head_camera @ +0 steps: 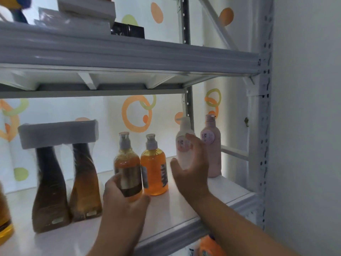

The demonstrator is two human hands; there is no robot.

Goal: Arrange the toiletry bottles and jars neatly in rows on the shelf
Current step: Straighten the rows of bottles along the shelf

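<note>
On the white shelf point(186, 211) my left hand point(123, 202) grips the lower part of an orange pump bottle point(127, 163) with a dark label. A second orange pump bottle point(154, 172) stands right beside it. My right hand point(190, 163) curls around a white pump bottle point(184, 141), thumb to the left, fingers over its front. A pink bottle point(212, 148) stands upright just right of the white one. Two tall brown wrapped bottles point(49, 191) point(84, 182) stand at the left under a shared white cap wrapping.
An upper shelf point(129, 54) with white boxes and a black box hangs close overhead. The perforated shelf post point(263, 126) and a wall bound the right side. An amber container point(5, 218) sits at the far left edge. An orange bottle point(210, 246) shows below the shelf.
</note>
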